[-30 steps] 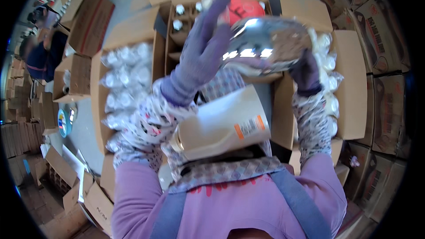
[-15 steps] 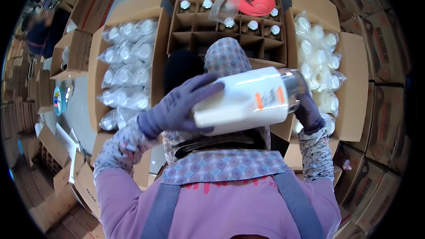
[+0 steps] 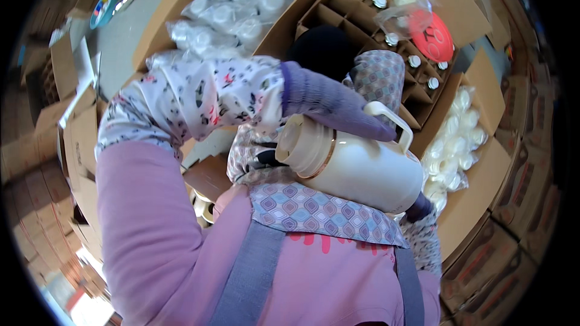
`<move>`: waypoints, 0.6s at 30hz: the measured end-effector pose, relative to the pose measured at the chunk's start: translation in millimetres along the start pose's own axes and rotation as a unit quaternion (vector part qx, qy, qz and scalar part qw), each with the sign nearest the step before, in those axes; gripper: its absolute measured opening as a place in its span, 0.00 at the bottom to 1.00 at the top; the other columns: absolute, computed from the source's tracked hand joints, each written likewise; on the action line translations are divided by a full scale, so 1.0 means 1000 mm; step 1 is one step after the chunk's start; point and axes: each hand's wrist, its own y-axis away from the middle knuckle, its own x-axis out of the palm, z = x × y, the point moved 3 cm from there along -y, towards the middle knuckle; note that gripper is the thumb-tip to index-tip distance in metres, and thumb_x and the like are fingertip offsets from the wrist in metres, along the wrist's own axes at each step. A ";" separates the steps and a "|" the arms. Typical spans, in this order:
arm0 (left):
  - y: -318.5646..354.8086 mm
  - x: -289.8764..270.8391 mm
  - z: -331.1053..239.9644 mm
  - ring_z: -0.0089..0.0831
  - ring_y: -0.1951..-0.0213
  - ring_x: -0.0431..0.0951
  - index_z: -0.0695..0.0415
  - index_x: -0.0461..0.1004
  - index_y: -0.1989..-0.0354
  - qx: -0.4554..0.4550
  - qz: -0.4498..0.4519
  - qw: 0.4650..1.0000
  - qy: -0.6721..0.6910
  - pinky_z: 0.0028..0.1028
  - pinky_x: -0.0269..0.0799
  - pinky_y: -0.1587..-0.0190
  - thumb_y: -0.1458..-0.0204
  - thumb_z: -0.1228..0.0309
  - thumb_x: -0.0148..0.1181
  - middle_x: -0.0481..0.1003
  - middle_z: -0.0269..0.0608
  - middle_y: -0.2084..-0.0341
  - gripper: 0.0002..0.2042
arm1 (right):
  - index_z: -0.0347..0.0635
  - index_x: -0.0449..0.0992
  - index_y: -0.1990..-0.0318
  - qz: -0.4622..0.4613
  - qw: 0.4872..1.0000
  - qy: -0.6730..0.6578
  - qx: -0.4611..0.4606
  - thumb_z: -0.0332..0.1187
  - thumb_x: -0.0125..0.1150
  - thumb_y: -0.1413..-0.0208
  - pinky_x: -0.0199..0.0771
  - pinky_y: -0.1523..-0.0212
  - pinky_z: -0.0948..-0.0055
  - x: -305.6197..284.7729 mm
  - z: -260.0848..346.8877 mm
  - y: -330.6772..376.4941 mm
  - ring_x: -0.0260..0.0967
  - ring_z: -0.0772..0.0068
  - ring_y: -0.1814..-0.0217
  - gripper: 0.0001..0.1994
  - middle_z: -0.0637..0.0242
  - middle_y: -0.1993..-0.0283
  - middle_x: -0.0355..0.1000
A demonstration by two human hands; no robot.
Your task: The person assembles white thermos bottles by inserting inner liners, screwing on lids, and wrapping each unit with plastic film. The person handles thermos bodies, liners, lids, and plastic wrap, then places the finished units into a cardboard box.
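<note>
A white vacuum jug [image 3: 368, 172] lies tilted across my lap, its cream neck [image 3: 296, 145] towards the left with a copper-coloured ring below it. The neck has no lid on it. A looped white handle [image 3: 396, 122] stands out from the far side. My left hand [image 3: 344, 105], in a purple knitted glove, is closed over the jug's far side beside the handle. At the base end on the right, my right hand [image 3: 418, 207] holds the jug from behind; its fingers are mostly hidden by the jug.
Ahead stands a divided carton [image 3: 326, 12] with white-capped bottles in several cells and a red disc [image 3: 431, 35] on top. Another carton [image 3: 160, 18] at left holds plastic-wrapped clear parts; one at right [image 3: 492, 99] holds bagged cream parts. Stacked cartons [image 3: 513, 205] line the right side.
The view has turned, with the surroundings shifted. My left arm has swung across in front, and the white vessel in my hands now shows its neck and handle; the shiny metal end is out of sight.
</note>
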 end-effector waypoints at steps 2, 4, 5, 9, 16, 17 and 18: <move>0.001 0.002 -0.005 0.35 0.56 0.76 0.57 0.71 0.46 0.035 0.011 0.999 0.040 0.29 0.69 0.50 0.47 0.38 0.49 0.77 0.46 0.58 0.34 | 0.37 0.69 0.44 -0.035 0.999 -0.005 -0.001 0.33 0.71 0.55 0.67 0.43 0.67 0.005 -0.005 0.008 0.68 0.69 0.44 0.29 0.60 0.46 0.72; 0.014 0.008 -0.009 0.37 0.56 0.77 0.56 0.72 0.47 0.041 -0.022 0.998 0.044 0.30 0.69 0.50 0.49 0.38 0.50 0.77 0.47 0.59 0.33 | 0.38 0.70 0.45 -0.032 0.999 0.001 -0.006 0.33 0.71 0.56 0.67 0.43 0.67 0.008 -0.005 0.003 0.68 0.69 0.45 0.29 0.60 0.46 0.72; 0.020 0.013 -0.012 0.39 0.56 0.77 0.55 0.73 0.48 0.041 -0.050 0.997 0.034 0.32 0.70 0.51 0.49 0.39 0.51 0.78 0.48 0.60 0.32 | 0.38 0.70 0.45 -0.028 0.999 0.002 -0.017 0.33 0.72 0.56 0.67 0.43 0.67 0.010 -0.003 0.002 0.69 0.70 0.45 0.29 0.60 0.46 0.72; 0.022 0.009 -0.029 0.45 0.56 0.77 0.52 0.75 0.50 0.105 -0.086 0.986 -0.100 0.36 0.70 0.51 0.52 0.44 0.57 0.78 0.51 0.61 0.28 | 0.38 0.71 0.46 -0.077 0.996 -0.018 -0.041 0.33 0.72 0.57 0.68 0.44 0.68 0.001 0.007 0.016 0.69 0.70 0.46 0.28 0.59 0.47 0.73; 0.005 0.009 0.006 0.50 0.50 0.71 0.51 0.66 0.42 0.342 -0.215 0.856 -0.322 0.41 0.71 0.50 0.60 0.47 0.66 0.67 0.53 0.48 0.36 | 0.42 0.72 0.47 0.050 0.985 0.101 -0.131 0.35 0.69 0.55 0.72 0.50 0.69 -0.008 0.033 0.016 0.73 0.66 0.51 0.25 0.55 0.50 0.74; 0.004 0.005 0.008 0.51 0.50 0.71 0.51 0.66 0.41 0.356 -0.207 0.850 -0.329 0.43 0.70 0.50 0.61 0.48 0.67 0.67 0.54 0.48 0.37 | 0.43 0.72 0.47 0.038 0.974 0.163 -0.155 0.37 0.66 0.53 0.73 0.50 0.68 0.000 0.024 0.007 0.73 0.63 0.52 0.24 0.54 0.51 0.73; 0.003 0.001 0.011 0.51 0.50 0.71 0.50 0.66 0.41 0.361 -0.204 0.846 -0.335 0.44 0.70 0.49 0.62 0.48 0.67 0.67 0.54 0.48 0.37 | 0.44 0.72 0.47 0.035 0.957 0.224 -0.179 0.39 0.63 0.50 0.73 0.51 0.68 0.009 0.012 -0.004 0.73 0.60 0.53 0.22 0.53 0.51 0.73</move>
